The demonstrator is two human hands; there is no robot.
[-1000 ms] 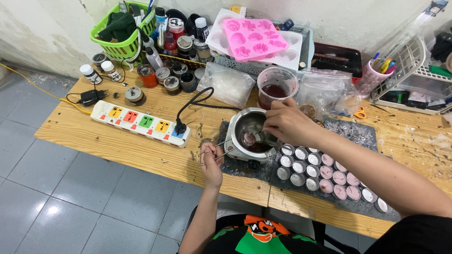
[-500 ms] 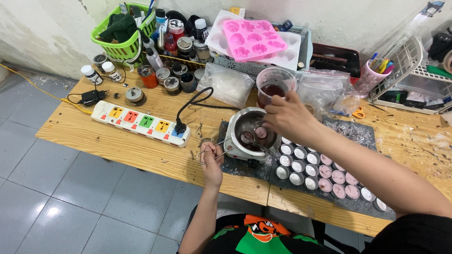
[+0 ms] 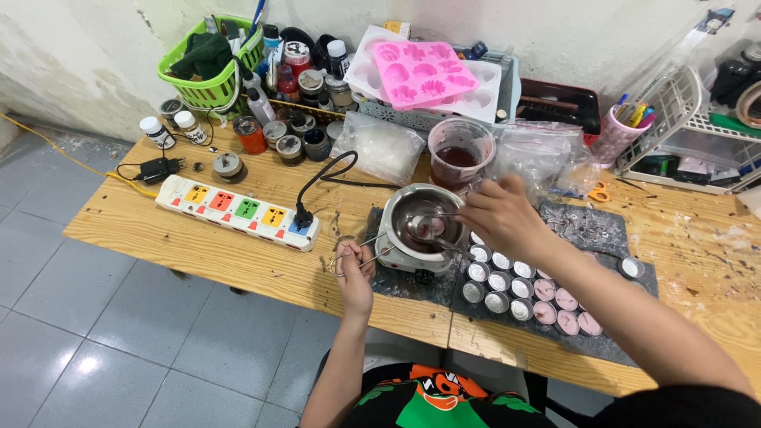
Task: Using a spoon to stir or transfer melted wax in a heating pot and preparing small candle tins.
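Note:
A small metal melting pot (image 3: pixel 418 224) with dark pink liquid stands on a grey mat (image 3: pixel 590 226) on the wooden table (image 3: pixel 198 246). My left hand (image 3: pixel 356 262) grips the wire handle (image 3: pixel 361 247) at the pot's left side. My right hand (image 3: pixel 501 215) is just right of the pot and holds a spoon (image 3: pixel 424 227) whose bowl dips inside it. To the right of the pot lie rows of small round foil cups (image 3: pixel 507 281); several hold pink wax, several look bare.
A white power strip (image 3: pixel 238 210) with a black plug lies to the left. Behind the pot are a plastic cup of dark red liquid (image 3: pixel 460 154), clear bags, pink and white moulds (image 3: pixel 424 71), jars, a green basket (image 3: pixel 208 67) and a white wire rack (image 3: pixel 690 135).
My right hand has shifted right and slightly up over the pot's right rim, drawing the spoon with it. The left hand stays on the handle. The view has drifted a little.

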